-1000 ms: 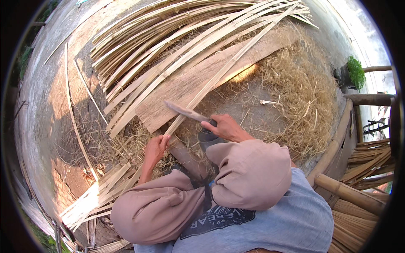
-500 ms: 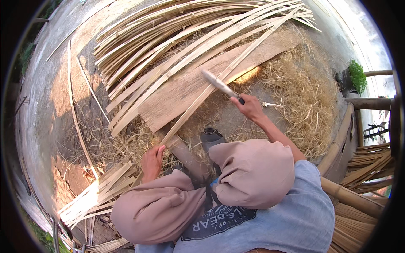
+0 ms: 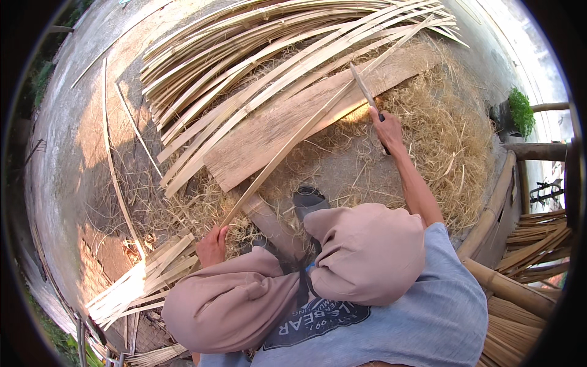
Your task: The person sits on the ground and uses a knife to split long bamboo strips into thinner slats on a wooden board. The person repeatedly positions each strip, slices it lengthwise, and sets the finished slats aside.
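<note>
A long bamboo strip (image 3: 287,145) slants from lower left to far right, crossing over a wide wooden board (image 3: 263,144). Its near end is gripped by my left hand (image 3: 212,246), close to my left knee. My right hand (image 3: 387,129) is closed round the dark handle of a long-bladed knife (image 3: 364,85). The blade points away from me and lies over the strip's farther part; I cannot tell whether it touches. Beyond the board many pale bamboo strips (image 3: 244,67) lie piled side by side.
Curly bamboo shavings (image 3: 443,134) heap on the ground at right. More strips (image 3: 143,278) lie at lower left beside my knee. A bamboo pole frame (image 3: 507,287) stands on my right, with stacked strips (image 3: 535,244) behind it. A green plant (image 3: 520,112) grows at far right.
My right hand and the knife have moved away from me and to the right along the strip. My left hand has drawn slightly back and left, still holding the strip.
</note>
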`<state>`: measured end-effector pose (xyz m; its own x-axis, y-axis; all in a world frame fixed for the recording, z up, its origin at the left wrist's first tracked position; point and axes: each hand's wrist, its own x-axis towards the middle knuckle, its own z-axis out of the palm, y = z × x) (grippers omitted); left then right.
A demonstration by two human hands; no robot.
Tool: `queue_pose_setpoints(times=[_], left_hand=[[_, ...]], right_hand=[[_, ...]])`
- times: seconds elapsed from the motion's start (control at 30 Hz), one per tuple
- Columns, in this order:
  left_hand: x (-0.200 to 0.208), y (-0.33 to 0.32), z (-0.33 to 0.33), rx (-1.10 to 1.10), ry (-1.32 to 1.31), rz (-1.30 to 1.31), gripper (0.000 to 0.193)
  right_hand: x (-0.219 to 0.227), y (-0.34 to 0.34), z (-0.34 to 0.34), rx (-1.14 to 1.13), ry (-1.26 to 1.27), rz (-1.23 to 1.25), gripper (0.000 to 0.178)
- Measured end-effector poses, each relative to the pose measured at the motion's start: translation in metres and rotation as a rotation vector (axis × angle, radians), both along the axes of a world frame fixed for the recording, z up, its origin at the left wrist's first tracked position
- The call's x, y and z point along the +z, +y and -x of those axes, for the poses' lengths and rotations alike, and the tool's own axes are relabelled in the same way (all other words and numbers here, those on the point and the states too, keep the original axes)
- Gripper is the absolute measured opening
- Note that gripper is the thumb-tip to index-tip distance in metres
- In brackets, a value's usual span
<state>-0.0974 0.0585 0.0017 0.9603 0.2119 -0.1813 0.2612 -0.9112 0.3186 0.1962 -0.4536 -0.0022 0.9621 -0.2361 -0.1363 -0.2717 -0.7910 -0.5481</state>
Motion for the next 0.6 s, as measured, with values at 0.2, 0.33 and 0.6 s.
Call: queue_pose_setpoints(times=[0.2, 0.33, 0.6], left_hand=[[0.013, -0.029, -0.042, -0.073, -0.057, 0.236, 0.039], [0.002, -0.063, -0.078, -0.142, -0.122, 0.266, 0.044], [0.000, -0.064, -0.095, -0.122, -0.062, 0.347, 0.036]], right_hand=[[-0.024, 0.010, 0.003, 0.115, -0.078, -0.043, 0.071], [-0.005, 0.123, 0.086, 0.234, 0.171, -0.278, 0.066], [-0.025, 0.063, 0.090, 0.176, -0.055, -0.037, 0.066]])
